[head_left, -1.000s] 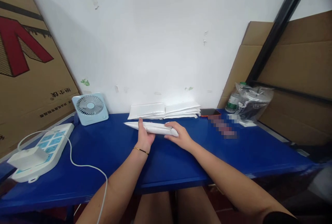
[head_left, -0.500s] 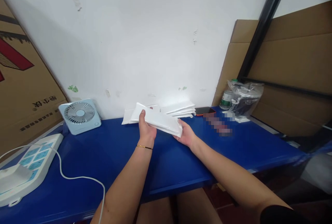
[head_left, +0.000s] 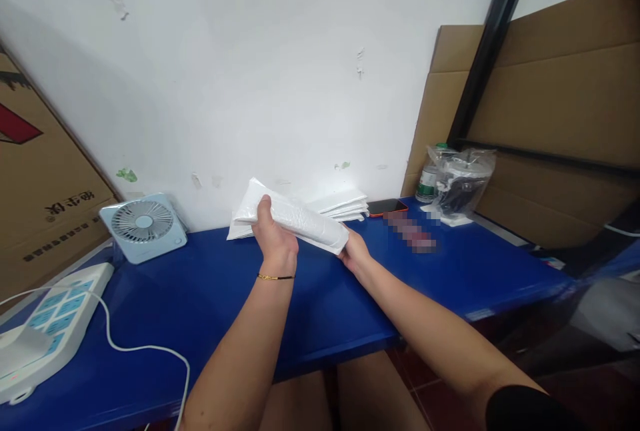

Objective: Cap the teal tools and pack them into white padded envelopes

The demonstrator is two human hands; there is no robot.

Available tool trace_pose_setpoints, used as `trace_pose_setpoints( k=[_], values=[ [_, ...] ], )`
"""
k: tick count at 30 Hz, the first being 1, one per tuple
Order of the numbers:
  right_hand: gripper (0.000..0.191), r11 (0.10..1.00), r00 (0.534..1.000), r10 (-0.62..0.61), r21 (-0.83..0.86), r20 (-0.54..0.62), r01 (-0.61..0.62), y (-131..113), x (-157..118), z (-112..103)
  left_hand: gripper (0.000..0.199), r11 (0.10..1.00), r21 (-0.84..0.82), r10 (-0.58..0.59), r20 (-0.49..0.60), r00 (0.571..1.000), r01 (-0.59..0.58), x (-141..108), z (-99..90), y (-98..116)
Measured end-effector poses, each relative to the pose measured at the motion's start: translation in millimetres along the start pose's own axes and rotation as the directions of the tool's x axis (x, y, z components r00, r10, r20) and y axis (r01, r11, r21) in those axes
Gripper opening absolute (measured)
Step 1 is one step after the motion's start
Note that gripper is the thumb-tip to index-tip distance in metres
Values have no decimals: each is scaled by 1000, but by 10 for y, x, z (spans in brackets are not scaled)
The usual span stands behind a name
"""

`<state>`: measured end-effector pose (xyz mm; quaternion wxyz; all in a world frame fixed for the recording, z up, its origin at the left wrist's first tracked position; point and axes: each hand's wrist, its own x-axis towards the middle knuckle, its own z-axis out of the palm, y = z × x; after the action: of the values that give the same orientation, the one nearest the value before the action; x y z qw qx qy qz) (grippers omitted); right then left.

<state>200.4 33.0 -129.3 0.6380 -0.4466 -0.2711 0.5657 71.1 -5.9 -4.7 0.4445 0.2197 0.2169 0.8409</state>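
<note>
A long white padded envelope [head_left: 305, 219] is held slantwise above the blue table [head_left: 220, 324]. My left hand [head_left: 274, 234] grips its left part, thumb on top and the other fingers hidden beneath. At the right end my right hand [head_left: 356, 251] is closed on the edge, its fingers mostly out of sight behind the envelope. Behind lies a stack of similar white envelopes [head_left: 345, 203] against the wall. Another flat white piece [head_left: 239, 230] shows under the left end of the held one.
On the left stand a light blue fan [head_left: 145, 226] and a white power strip [head_left: 65, 324] with a cable [head_left: 145, 347]. To the right are a phone [head_left: 387, 208], a bottle [head_left: 427, 182] and a clear plastic bag [head_left: 465, 184]. Cardboard [head_left: 565, 84] leans behind a black metal post [head_left: 495, 51].
The held envelope has tilted, so that its crinkled upper face looks more rounded now. Both hands keep their hold. The camera view has shifted slightly to the right.
</note>
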Motion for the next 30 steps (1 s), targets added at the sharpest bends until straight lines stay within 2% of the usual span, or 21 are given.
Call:
trace_pose_setpoints(
  k=[2,4,7,11,15,21,25,30],
  values=[
    [27,961,989,-148,-240,-20,139,22,33,-19,43,999,-10,-35,-52,998,34,-11,-65,-14],
    [33,885,969,-245,-419,-46,204,5,82,-72,45,1000,-12,-26,-92,995,25,-8,-152,-22],
    [36,786,942,-329,-573,-70,232,-94,175,-225,45,997,42,67,-139,988,-62,35,-308,-1],
    [37,586,886,-462,-763,-38,273,-231,282,-425,45,969,168,210,-154,965,-184,98,-471,62],
    [37,396,858,-511,-874,45,282,-212,316,-449,45,918,245,329,-41,943,-310,60,-450,133],
    [34,192,853,-499,-940,152,280,-89,305,-370,49,843,324,391,179,903,-429,-105,-179,279],
    [37,123,862,-476,-957,175,262,-77,300,-362,54,809,308,382,373,845,-501,-140,-75,365],
    [39,96,872,-454,-962,185,254,-89,295,-366,55,790,247,414,460,785,-561,-161,-10,533]
  ],
)
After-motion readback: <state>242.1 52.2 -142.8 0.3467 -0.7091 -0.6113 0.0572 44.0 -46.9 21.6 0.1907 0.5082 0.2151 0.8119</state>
